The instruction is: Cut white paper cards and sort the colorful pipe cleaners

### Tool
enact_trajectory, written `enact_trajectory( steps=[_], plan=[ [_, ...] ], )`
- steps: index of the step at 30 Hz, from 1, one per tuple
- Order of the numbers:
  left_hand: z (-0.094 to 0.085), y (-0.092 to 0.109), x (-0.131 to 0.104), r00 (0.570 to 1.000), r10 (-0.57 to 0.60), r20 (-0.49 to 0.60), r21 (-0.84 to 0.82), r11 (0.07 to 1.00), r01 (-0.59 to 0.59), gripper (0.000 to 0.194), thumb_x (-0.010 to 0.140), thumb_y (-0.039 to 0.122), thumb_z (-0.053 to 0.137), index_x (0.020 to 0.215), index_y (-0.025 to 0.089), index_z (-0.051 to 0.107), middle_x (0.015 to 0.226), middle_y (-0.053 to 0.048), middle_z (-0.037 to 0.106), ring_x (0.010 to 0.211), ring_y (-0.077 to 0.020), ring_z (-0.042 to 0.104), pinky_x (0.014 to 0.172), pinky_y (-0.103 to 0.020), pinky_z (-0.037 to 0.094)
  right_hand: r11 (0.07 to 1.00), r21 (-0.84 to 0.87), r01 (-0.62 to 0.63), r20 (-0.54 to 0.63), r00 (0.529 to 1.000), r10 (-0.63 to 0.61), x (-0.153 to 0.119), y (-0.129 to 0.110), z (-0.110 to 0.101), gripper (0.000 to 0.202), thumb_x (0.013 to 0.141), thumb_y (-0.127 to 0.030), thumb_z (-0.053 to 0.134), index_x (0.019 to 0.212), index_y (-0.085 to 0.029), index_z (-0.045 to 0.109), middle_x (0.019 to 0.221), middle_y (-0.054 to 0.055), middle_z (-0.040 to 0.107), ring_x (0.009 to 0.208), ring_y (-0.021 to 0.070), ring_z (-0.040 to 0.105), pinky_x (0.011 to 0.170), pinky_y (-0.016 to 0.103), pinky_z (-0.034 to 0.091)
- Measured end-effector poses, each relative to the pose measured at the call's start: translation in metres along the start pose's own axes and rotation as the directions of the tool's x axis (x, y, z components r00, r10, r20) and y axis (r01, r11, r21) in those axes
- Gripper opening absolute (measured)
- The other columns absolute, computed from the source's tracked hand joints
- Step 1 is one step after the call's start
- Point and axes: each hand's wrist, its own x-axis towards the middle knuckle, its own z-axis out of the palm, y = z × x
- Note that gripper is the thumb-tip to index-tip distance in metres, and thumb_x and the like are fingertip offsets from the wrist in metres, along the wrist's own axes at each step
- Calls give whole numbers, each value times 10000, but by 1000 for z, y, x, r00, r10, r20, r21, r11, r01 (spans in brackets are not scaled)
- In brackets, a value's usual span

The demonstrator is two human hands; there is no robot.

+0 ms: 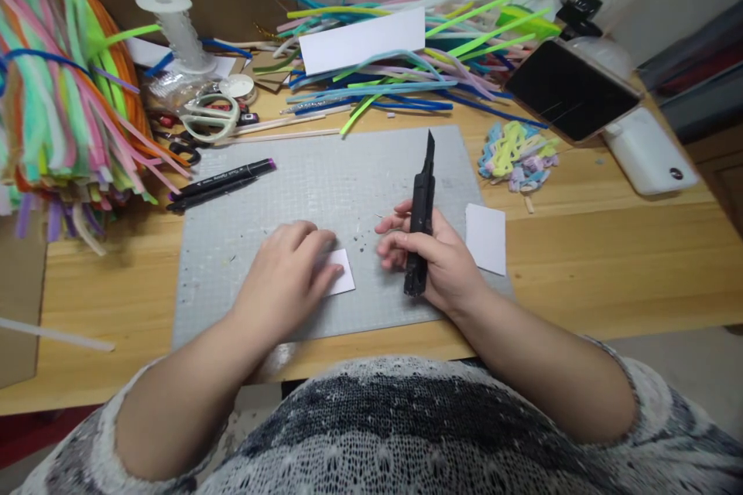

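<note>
A small white piece of card [344, 278] lies on the grey cutting mat [313, 170], partly covered by my left hand [293, 271]. My left thumb rests across the card and the bent fingers curl at its far edge. In my right hand [444, 255] is a black utility knife [419, 228], held up above the mat. Its dark blade is out and points away from me. The right thumb lies across the handle, with the other fingers loosely curled. Another white card piece [486, 240] is at the mat's right edge, beside my right wrist.
Black markers [224, 184] lie at the mat's left. Behind are scissors [212, 120], a spool [177, 31], loose pipe cleaners [371, 85] and a white strip [363, 40]. A large pipe-cleaner bundle [58, 93] fills the left. A phone [572, 89] and small coloured pieces [516, 155] are right.
</note>
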Motion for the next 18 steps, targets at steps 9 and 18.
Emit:
enact_trajectory(
  steps=[9,18],
  plan=[
    [4,9,-10,999,33,27,34,999,-34,295,826,366,607,1004,141,537,1043,-103,559,955,-249,518,818,-408,477,780,-625,25,142,986,82,-28,-12,-15,510,908,-329,471,1392,-262,325,1060,87,623,697,154,616,578,318,545],
    [11,24,-24,994,101,-30,207,974,-92,371,834,375,594,1075,95,562,1099,-145,592,940,-272,555,698,-377,531,207,-940,272,316,922,223,-57,-23,-27,543,922,-193,385,1455,-230,290,1376,94,470,1221,225,503,1013,373,454]
  ],
)
